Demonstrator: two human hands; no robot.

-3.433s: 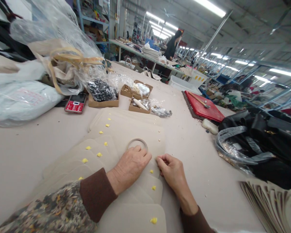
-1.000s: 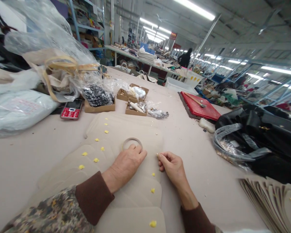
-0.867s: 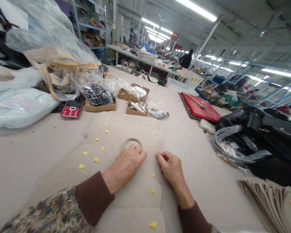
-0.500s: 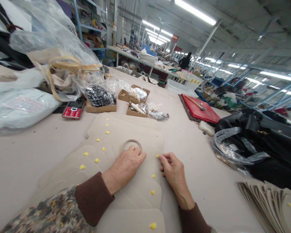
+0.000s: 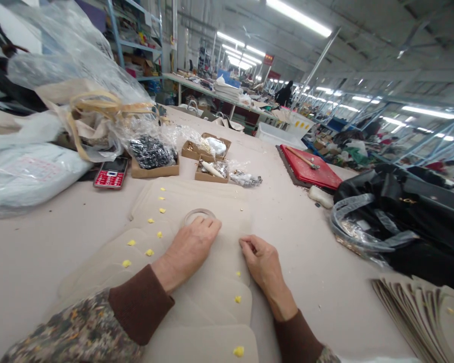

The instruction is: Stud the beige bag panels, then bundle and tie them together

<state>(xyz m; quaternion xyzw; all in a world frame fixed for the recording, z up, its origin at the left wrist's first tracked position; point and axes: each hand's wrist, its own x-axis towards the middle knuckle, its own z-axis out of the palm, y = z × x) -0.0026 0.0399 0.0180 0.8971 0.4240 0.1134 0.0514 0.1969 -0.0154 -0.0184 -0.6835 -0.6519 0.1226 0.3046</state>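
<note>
Several beige leather panels [image 5: 196, 201] lie fanned out on the table before me, each marked with small yellow stickers [image 5: 147, 252]. My left hand [image 5: 191, 244] rests flat on the top panel, fingertips touching a clear tape ring [image 5: 199, 216]. My right hand [image 5: 259, 262] sits at the panel's right edge with fingers pinched together on something too small to make out.
Cardboard trays of metal hardware [image 5: 153, 156] and a red phone [image 5: 111, 174] lie behind the panels. Plastic bags [image 5: 60, 101] pile at the left. A red mat with a hammer [image 5: 308, 169], black bags [image 5: 408, 212] and a stack of panels [image 5: 419, 312] are to the right.
My right hand shifted slightly along the panel's right edge, pinching and releasing at a small yellow piece. My left hand stayed on the tape ring. A person in the background walked farther away.
</note>
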